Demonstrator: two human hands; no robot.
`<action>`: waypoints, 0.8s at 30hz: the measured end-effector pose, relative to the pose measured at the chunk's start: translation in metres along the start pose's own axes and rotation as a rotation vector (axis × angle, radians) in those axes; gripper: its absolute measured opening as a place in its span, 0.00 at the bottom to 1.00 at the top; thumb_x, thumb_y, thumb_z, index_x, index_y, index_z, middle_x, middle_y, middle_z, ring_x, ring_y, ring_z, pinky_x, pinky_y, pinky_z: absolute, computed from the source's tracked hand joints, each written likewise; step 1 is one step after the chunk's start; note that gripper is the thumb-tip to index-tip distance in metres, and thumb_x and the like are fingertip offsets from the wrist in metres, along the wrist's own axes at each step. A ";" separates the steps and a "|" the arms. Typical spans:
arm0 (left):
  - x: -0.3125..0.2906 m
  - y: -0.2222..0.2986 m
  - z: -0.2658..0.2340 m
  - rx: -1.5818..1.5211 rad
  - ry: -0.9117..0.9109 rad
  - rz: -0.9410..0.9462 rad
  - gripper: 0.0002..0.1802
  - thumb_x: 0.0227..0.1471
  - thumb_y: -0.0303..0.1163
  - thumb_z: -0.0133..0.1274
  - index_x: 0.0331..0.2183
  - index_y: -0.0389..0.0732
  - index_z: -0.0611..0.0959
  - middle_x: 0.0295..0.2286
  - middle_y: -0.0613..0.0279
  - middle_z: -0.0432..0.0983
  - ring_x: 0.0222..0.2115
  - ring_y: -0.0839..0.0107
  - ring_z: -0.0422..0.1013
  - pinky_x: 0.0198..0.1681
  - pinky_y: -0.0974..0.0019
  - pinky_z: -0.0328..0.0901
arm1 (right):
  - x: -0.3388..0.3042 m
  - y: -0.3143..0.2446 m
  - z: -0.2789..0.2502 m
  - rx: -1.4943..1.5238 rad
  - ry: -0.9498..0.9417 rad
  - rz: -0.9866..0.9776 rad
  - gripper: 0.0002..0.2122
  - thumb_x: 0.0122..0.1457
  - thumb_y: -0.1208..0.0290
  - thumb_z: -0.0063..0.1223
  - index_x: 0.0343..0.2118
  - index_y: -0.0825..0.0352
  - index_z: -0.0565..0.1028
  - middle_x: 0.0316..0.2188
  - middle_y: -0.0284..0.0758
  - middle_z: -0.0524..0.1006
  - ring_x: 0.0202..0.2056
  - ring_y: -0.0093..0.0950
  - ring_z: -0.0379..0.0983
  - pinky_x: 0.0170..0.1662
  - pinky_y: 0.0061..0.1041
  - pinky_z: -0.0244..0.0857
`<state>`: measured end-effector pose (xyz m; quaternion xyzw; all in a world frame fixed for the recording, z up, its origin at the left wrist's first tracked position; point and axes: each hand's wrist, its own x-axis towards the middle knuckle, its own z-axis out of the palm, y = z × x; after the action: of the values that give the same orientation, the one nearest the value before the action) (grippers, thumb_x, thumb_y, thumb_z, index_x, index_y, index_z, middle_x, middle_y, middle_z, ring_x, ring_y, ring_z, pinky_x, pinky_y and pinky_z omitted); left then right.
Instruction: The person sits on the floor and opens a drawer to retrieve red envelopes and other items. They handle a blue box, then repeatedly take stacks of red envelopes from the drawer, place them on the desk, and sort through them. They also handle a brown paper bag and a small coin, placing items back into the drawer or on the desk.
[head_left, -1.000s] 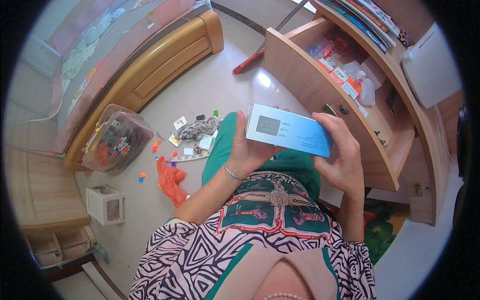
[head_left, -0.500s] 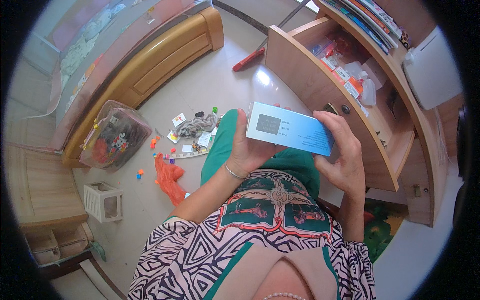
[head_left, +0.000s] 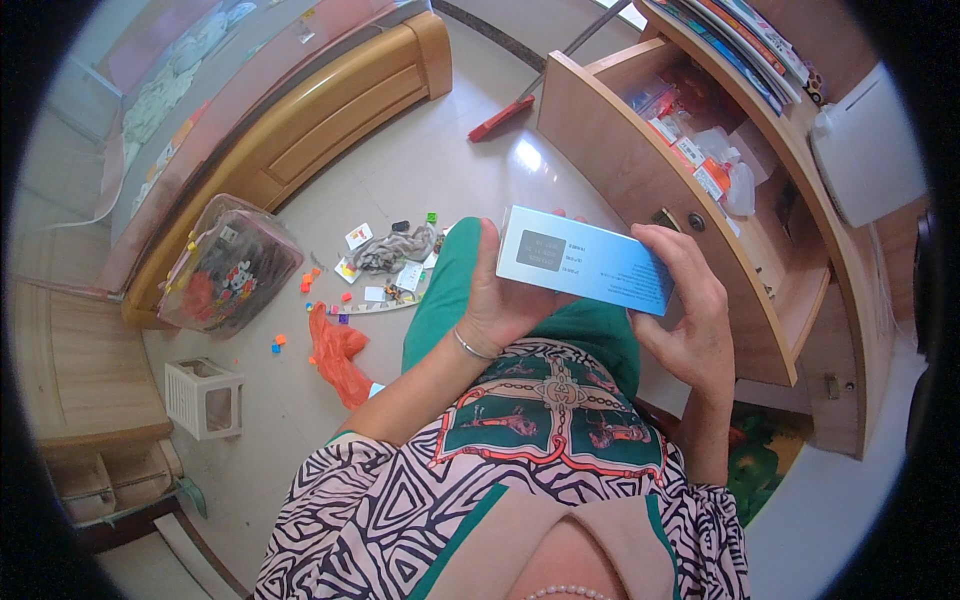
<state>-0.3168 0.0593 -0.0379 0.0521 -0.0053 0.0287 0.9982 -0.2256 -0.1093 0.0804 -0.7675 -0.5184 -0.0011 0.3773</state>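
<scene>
Two bare hands support one white-to-blue, rectangular cardboard box (head_left: 585,260) above the lap. The likeliest fault is a slip: the right hand (head_left: 692,310) pinches only the right end, index finger at the upper corner and thumb near the lower one, so a loosened left hand (head_left: 497,308) could let the smooth-looking box swing downward. A fall might end on the green cloth trousers (head_left: 445,270), or on the pale, glossy floor (head_left: 465,185), where it could land among the grey crumpled cloth (head_left: 397,252) and small white cards (head_left: 411,276). Squeezing the two ends too firmly could, in turn, dent the card. A swing to the right might knock the box against the open, light-brown wooden drawer (head_left: 630,175), which stands near the right hand.

The box lies between the hands, its broad printed face tilted upward. The left hand cradles it, thumb along the left end and fingers behind, tips showing past the upper edge. Whether those hidden fingers press firmly cannot be told.
</scene>
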 end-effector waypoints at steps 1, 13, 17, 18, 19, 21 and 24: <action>0.000 0.000 0.000 0.000 -0.001 0.001 0.44 0.50 0.70 0.37 0.57 0.48 0.65 0.60 0.59 0.54 0.60 0.60 0.53 0.60 0.47 0.50 | 0.000 0.000 0.000 -0.002 -0.003 0.000 0.27 0.39 0.81 0.52 0.49 0.67 0.70 0.46 0.45 0.72 0.47 0.43 0.71 0.50 0.35 0.65; -0.003 -0.002 -0.003 0.031 0.035 0.008 0.44 0.50 0.71 0.36 0.57 0.48 0.67 0.60 0.60 0.56 0.59 0.61 0.54 0.60 0.48 0.49 | 0.001 -0.004 0.000 0.026 -0.004 0.019 0.27 0.38 0.82 0.51 0.48 0.68 0.70 0.45 0.45 0.73 0.47 0.43 0.72 0.50 0.34 0.65; -0.005 -0.002 -0.002 0.015 0.044 0.006 0.45 0.49 0.72 0.37 0.56 0.47 0.67 0.59 0.59 0.56 0.59 0.61 0.54 0.60 0.49 0.49 | 0.001 -0.005 0.001 0.024 -0.001 0.021 0.27 0.38 0.82 0.51 0.48 0.69 0.70 0.45 0.46 0.73 0.46 0.43 0.72 0.50 0.34 0.65; -0.006 -0.002 -0.002 0.015 0.056 0.006 0.46 0.49 0.72 0.37 0.56 0.47 0.67 0.59 0.59 0.56 0.59 0.61 0.54 0.60 0.50 0.50 | 0.001 -0.005 0.000 0.021 -0.004 0.025 0.27 0.38 0.82 0.51 0.48 0.69 0.70 0.45 0.46 0.73 0.46 0.43 0.72 0.50 0.34 0.65; -0.006 -0.002 -0.002 0.015 0.067 0.005 0.46 0.49 0.72 0.37 0.56 0.47 0.67 0.59 0.59 0.57 0.59 0.61 0.54 0.60 0.50 0.50 | 0.001 -0.006 0.000 0.019 -0.010 0.035 0.27 0.38 0.82 0.51 0.48 0.69 0.70 0.45 0.46 0.73 0.46 0.43 0.72 0.50 0.33 0.65; -0.007 -0.002 -0.001 0.010 0.074 0.004 0.46 0.49 0.72 0.37 0.56 0.47 0.67 0.59 0.59 0.57 0.59 0.61 0.54 0.60 0.50 0.50 | 0.001 -0.007 0.000 0.013 -0.013 0.024 0.27 0.38 0.82 0.51 0.48 0.69 0.70 0.45 0.46 0.73 0.47 0.43 0.72 0.50 0.33 0.65; -0.007 -0.003 -0.002 0.001 0.068 0.004 0.45 0.49 0.72 0.38 0.56 0.47 0.67 0.59 0.60 0.57 0.59 0.61 0.54 0.60 0.50 0.50 | 0.001 -0.006 -0.001 0.006 -0.024 0.042 0.28 0.37 0.80 0.50 0.49 0.66 0.71 0.46 0.43 0.73 0.48 0.40 0.71 0.52 0.34 0.64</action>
<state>-0.3238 0.0560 -0.0402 0.0518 0.0287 0.0322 0.9977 -0.2300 -0.1077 0.0850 -0.7769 -0.5067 0.0175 0.3733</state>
